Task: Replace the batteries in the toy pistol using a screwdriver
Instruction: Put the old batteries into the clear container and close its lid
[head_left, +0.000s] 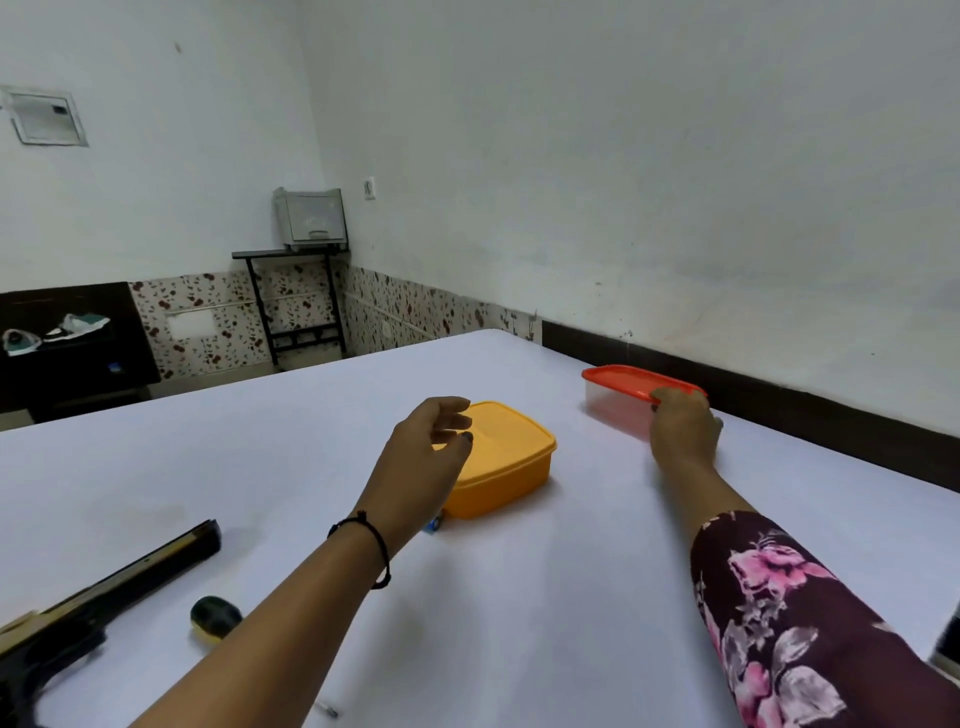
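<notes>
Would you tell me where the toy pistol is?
In the head view, the toy pistol lies at the table's near left corner, beside the screwdriver.

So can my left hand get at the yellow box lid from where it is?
Probably yes: the left hand is right by the yellow box, nothing between; the right hand grips the red-lidded container.

- Yellow square lidded plastic box (511, 457) was opaque, smooth, with a faint satin sheen.
- Clear rectangular plastic tub with red lid (613, 408) had translucent walls and a glossy lid.
- White table top (260, 467) looked smooth and matt.
- Black toy pistol with tan slide (104, 592) looked like hard, semi-gloss plastic.
- Black-and-yellow screwdriver handle (215, 618) looked matt.
- Dark floral sleeve (789, 623) was soft printed cloth.
</notes>
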